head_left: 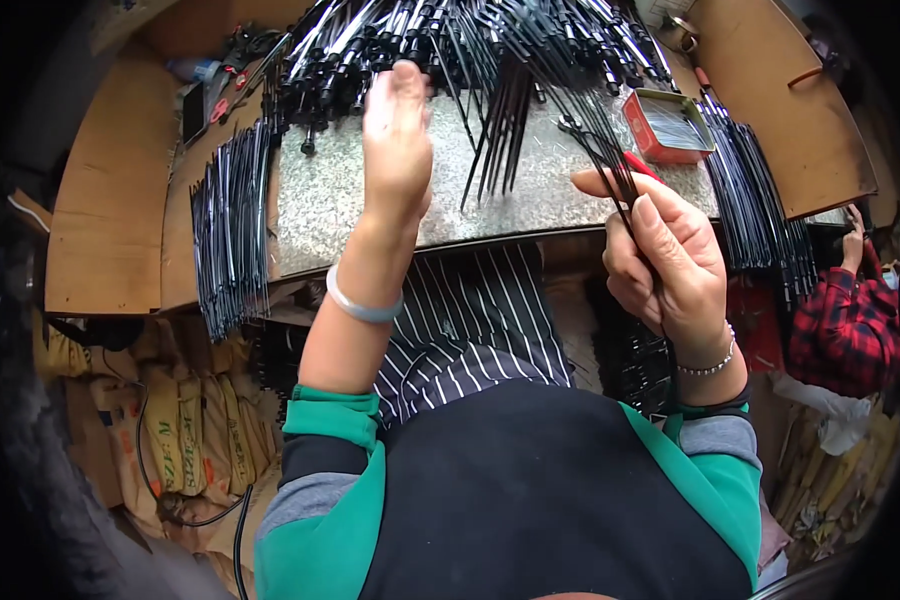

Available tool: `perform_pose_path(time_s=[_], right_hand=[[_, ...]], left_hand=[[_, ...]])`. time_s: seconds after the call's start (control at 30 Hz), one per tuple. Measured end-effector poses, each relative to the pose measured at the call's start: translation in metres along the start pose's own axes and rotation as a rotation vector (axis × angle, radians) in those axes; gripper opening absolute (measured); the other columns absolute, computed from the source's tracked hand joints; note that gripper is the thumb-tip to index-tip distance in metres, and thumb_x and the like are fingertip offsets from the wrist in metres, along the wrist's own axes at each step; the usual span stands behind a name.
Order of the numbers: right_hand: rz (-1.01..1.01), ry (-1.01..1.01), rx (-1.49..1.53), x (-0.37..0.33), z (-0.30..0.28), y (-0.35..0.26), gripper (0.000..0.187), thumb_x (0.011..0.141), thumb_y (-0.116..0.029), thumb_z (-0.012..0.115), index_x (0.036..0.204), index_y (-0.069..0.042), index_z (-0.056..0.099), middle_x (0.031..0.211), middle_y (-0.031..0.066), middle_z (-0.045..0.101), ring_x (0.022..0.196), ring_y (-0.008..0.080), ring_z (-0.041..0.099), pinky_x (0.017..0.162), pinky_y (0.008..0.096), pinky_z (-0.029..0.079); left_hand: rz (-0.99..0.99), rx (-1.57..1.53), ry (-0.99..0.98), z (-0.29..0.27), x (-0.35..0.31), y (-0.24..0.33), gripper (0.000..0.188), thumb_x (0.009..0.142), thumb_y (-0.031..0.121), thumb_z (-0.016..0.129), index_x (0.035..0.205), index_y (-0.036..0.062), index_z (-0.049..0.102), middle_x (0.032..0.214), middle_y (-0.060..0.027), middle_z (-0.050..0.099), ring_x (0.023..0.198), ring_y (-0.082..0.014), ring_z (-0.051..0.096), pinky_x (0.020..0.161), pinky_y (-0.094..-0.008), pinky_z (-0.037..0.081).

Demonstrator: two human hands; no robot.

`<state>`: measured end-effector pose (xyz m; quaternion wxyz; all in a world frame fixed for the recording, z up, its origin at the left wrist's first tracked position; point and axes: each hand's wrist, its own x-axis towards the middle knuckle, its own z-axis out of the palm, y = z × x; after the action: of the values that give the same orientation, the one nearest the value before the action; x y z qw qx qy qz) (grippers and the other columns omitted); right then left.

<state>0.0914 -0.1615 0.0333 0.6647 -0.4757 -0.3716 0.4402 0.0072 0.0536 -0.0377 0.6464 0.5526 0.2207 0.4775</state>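
A few slim, straight black rods (608, 155) are pinched between thumb and forefinger of the right hand (670, 250), their long axis slanted up and leftward, away from the grip, toward the heaped glossy black rods with thick ends (370, 70). The blurred left hand (398, 145) is held upright, fingers extended, apparently unloaded, well apart from the pinched rods; the right is nearer.

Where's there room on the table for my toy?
Bare speckled-grey tabletop shows between the left side's thin black rods and the left hand, with a smaller patch near the front edge, left of the right hand. It's crowded at the back with heaped glossy black rods, and around the open red box.
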Motion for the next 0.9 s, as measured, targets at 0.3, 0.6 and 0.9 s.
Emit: perform_pose_path(time_s=[0.3,0.6,0.9], right_hand=[[-0.113,-0.040,-0.448,-0.045,-0.047,0.104,0.019,0.090,-0.004,0.039,0.092,0.004,0.056,0.063,0.0037,0.053,0.054,0.0091,0.049,0.051,0.0226,0.040],[0.116,-0.189,-1.375,-0.011,-0.094,0.174,0.012,0.082,-0.008,0.054,0.089,0.000,0.059,0.069,0.0168,0.058,0.068,0.0329,0.059,0.061,0.0370,0.046],[-0.448,-0.057,-1.084,0.094,-0.077,0.122,0.024,0.079,-0.021,0.065,0.097,-0.006,0.062,0.080,0.0080,0.059,0.068,0.0218,0.060,0.063,0.0300,0.048]], left_hand=[[0.106,-0.144,-0.590,0.046,0.011,0.020,0.021,0.095,0.017,0.040,0.096,-0.0011,0.051,0.075,-0.0054,0.057,0.071,-0.0132,0.059,0.070,-0.0253,0.049],[0.291,0.578,-0.714,0.011,-0.016,-0.025,0.011,0.088,0.011,0.051,0.093,0.0039,0.057,0.089,-0.0075,0.059,0.082,-0.0174,0.057,0.077,-0.0285,0.044],[0.454,0.681,-0.654,0.007,-0.029,-0.026,0.027,0.075,0.007,0.066,0.101,0.0123,0.065,0.078,-0.0059,0.051,0.064,-0.0149,0.050,0.056,-0.0259,0.043]])
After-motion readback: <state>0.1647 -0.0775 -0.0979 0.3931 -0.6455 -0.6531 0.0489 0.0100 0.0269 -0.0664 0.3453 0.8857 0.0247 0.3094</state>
